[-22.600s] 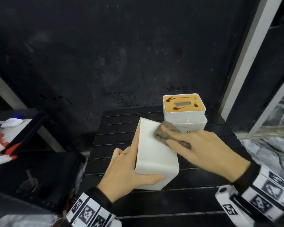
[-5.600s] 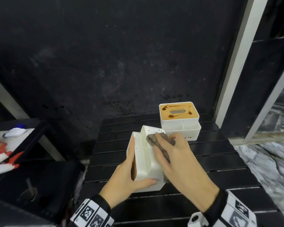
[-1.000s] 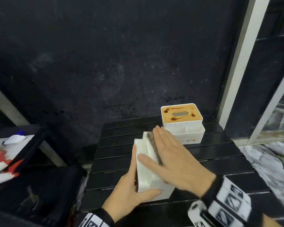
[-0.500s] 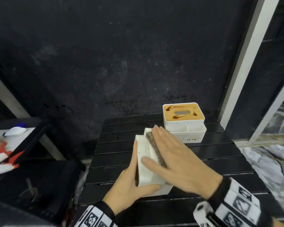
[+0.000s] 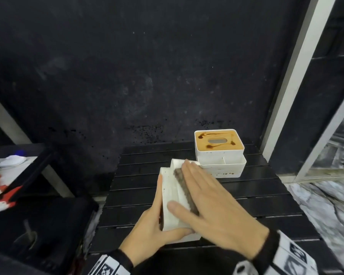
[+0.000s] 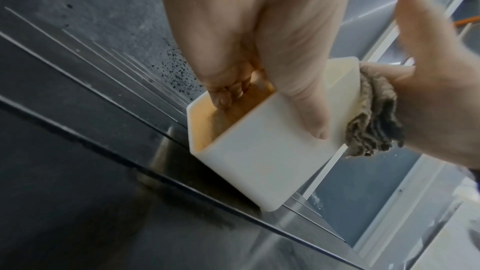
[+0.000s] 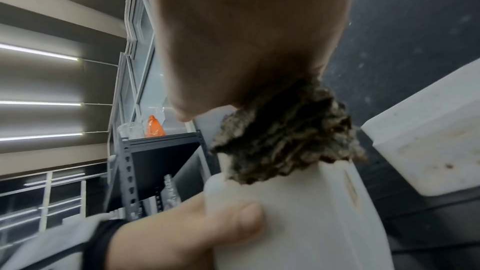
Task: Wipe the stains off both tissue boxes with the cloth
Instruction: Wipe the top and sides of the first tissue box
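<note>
The near tissue box (image 5: 172,197) lies on its side on the black desk (image 5: 246,197), probably so that a side wall faces up for wiping; the left hand (image 5: 151,233) grips its near end to keep it from sliding. The right hand (image 5: 213,207) presses the gray cloth (image 5: 184,188) flat on the box with straight fingers. This box looks mostly white, while the far tissue box (image 5: 219,153), just behind on the right, has brown stains on its orange top.

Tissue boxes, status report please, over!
Left hand grips near box. Right hand flat, pressing cloth on it. Far box stained.
</note>
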A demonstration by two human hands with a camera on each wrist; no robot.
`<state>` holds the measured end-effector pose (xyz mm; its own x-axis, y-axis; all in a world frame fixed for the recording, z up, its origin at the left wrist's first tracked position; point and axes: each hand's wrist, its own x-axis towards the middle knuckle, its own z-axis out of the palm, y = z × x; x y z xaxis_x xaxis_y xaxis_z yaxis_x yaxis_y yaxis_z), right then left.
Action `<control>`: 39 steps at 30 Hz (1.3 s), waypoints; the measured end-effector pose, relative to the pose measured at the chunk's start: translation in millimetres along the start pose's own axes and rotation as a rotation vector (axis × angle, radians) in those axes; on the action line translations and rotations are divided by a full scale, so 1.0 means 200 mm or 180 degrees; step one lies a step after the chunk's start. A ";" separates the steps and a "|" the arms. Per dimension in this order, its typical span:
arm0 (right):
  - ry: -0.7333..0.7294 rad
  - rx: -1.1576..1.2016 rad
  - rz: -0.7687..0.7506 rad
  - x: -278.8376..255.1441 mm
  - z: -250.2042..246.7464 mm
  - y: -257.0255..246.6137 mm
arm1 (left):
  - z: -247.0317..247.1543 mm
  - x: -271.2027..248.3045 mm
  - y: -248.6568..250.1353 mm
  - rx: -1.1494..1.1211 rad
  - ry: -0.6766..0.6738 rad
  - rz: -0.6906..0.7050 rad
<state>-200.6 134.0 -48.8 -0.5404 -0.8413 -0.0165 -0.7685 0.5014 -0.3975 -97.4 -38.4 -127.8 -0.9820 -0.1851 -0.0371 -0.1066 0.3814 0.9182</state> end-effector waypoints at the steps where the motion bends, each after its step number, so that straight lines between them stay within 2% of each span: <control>1: 0.0043 0.0046 0.0066 0.04 -0.01 0.02 | 0.00 0.00 0.01 0.0032 -0.0008 -0.0026; 4: 0.0116 0.0272 0.0330 0.19 -0.03 0.06 | 0.00 0.01 0.01 0.0122 -0.0011 -0.0032; 7: 0.0136 0.0186 0.0221 0.25 -0.01 0.03 | -0.01 0.00 0.00 0.0126 0.0015 -0.0043; 12: 0.0027 0.0034 -0.0222 0.04 0.03 -0.01 | 0.00 -0.01 -0.02 -0.0038 0.0028 -0.0088; 15: -0.0017 -0.0007 -0.0120 0.00 0.01 0.03 | 0.00 0.00 -0.01 -0.0026 0.0002 -0.0046; 20: 0.0041 0.0306 0.0300 0.22 -0.03 0.06 | 0.00 0.01 0.02 0.0118 -0.0012 -0.0054; 23: 0.0145 0.0181 0.0203 0.29 -0.02 0.03 | 0.00 0.01 0.02 0.0133 -0.0001 -0.0034; 27: 0.0008 0.0033 -0.0157 0.09 0.01 -0.02 | -0.01 0.00 -0.01 0.0036 0.0025 -0.0076; 30: -0.0020 -0.0050 -0.0154 -0.03 0.02 -0.01 | 0.01 0.00 -0.01 -0.0071 0.0037 -0.0005; 36: 0.0068 0.0161 0.0271 0.23 -0.04 0.07 | 0.03 -0.01 0.01 0.0085 0.0095 -0.0032; 39: 0.0197 0.0261 0.0262 0.34 -0.04 0.06 | 0.02 -0.01 0.02 0.0104 0.0095 -0.0061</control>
<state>-249.7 85.3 -48.0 -0.6225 -0.7826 0.0033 -0.6913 0.5479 -0.4710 -96.8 -32.0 -125.1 -0.9747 -0.2195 -0.0424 -0.1309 0.4068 0.9041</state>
